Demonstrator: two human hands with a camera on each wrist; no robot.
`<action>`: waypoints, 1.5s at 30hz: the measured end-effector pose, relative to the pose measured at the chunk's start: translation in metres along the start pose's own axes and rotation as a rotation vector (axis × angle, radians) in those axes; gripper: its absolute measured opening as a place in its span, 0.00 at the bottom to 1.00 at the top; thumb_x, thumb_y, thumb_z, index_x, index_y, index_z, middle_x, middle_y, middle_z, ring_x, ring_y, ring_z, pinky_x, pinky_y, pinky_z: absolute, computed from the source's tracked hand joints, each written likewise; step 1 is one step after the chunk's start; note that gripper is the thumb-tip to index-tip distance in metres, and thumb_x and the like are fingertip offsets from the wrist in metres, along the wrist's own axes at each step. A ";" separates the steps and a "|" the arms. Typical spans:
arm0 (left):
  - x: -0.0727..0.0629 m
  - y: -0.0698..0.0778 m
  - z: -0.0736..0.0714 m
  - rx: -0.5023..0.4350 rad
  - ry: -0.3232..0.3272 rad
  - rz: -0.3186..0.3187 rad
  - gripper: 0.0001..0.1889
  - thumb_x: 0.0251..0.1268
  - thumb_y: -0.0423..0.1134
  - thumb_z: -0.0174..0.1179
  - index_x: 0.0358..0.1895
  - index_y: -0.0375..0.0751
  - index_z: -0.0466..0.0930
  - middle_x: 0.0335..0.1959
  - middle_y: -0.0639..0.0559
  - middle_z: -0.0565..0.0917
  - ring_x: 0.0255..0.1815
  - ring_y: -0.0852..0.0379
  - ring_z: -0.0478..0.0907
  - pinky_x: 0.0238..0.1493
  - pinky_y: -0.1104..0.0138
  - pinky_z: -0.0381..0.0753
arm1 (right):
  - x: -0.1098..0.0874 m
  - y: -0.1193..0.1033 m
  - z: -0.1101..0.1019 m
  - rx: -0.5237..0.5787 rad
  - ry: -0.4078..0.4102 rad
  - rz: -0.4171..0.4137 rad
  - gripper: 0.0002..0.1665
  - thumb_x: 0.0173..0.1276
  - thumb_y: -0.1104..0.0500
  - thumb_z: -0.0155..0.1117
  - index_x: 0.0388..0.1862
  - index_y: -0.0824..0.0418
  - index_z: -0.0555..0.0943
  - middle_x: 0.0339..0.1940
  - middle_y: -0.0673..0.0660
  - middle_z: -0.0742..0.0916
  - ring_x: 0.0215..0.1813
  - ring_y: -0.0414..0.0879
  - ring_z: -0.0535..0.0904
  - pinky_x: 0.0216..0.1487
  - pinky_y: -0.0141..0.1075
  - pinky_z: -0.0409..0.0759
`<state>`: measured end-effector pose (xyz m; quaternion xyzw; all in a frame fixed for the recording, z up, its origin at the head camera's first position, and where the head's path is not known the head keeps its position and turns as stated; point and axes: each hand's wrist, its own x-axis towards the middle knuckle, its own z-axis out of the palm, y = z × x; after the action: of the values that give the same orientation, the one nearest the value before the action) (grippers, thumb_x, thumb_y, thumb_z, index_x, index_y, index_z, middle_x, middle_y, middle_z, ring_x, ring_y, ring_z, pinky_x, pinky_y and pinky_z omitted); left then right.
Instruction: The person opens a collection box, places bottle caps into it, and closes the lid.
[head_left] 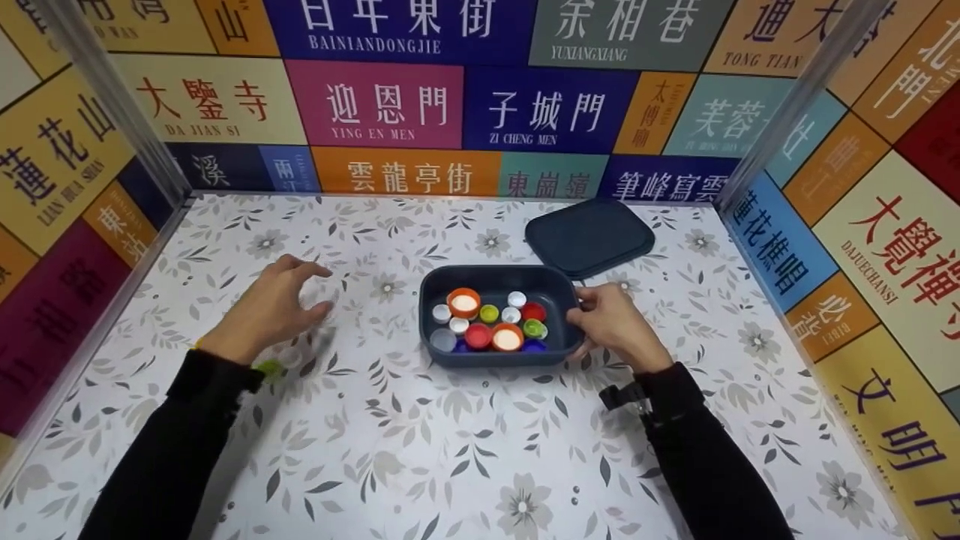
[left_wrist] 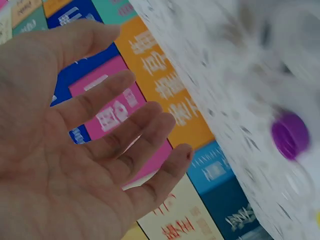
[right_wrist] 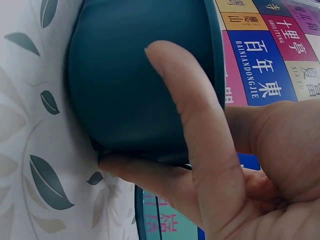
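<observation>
A dark blue plastic food container stands on the table with several bottle caps inside. Among them are an orange cap, a red cap and a white cap. My right hand grips the container's right end, its thumb along the outer wall and other fingers round the edge. To the left, my left hand hovers with fingers spread and nothing in its palm. A green cap lies near that wrist, partly hidden. The left wrist view shows a purple cap beside blurred clear pieces.
Behind the container lies its dark blue lid, flat on the table. A floral-patterned cover spreads over the tabletop. Panels with coloured signs wall off the back and both sides.
</observation>
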<state>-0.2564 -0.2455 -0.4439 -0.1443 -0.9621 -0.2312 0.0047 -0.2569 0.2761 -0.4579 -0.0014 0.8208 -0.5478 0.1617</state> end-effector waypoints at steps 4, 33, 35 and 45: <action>-0.013 -0.029 -0.009 0.005 -0.052 -0.038 0.33 0.79 0.41 0.74 0.81 0.33 0.80 0.75 0.21 0.78 0.72 0.22 0.79 0.76 0.29 0.80 | 0.000 0.000 0.001 0.015 -0.005 0.009 0.34 0.85 0.70 0.59 0.88 0.71 0.74 0.63 0.83 0.90 0.29 0.51 0.96 0.33 0.42 0.97; -0.020 -0.076 -0.028 0.011 -0.327 -0.234 0.44 0.60 0.31 0.74 0.84 0.39 0.76 0.79 0.21 0.71 0.66 0.29 0.77 0.62 0.33 0.87 | 0.001 0.000 0.001 -0.012 0.011 0.011 0.33 0.83 0.69 0.58 0.86 0.71 0.77 0.59 0.82 0.92 0.25 0.48 0.94 0.29 0.41 0.95; -0.018 -0.078 -0.026 0.016 -0.309 -0.231 0.39 0.63 0.32 0.75 0.81 0.40 0.79 0.77 0.21 0.73 0.68 0.26 0.76 0.67 0.27 0.83 | 0.001 0.000 0.001 -0.010 0.009 0.006 0.33 0.83 0.70 0.58 0.85 0.71 0.78 0.59 0.82 0.92 0.25 0.48 0.94 0.29 0.41 0.95; -0.005 -0.081 -0.017 0.032 -0.179 -0.128 0.17 0.70 0.33 0.78 0.58 0.31 0.90 0.59 0.24 0.88 0.63 0.25 0.83 0.68 0.28 0.82 | -0.001 0.001 -0.001 -0.009 0.011 -0.008 0.33 0.83 0.70 0.59 0.84 0.71 0.79 0.60 0.81 0.92 0.26 0.50 0.95 0.29 0.42 0.95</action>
<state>-0.2750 -0.3231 -0.4649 -0.1024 -0.9695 -0.2020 -0.0940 -0.2558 0.2773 -0.4582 -0.0025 0.8242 -0.5446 0.1551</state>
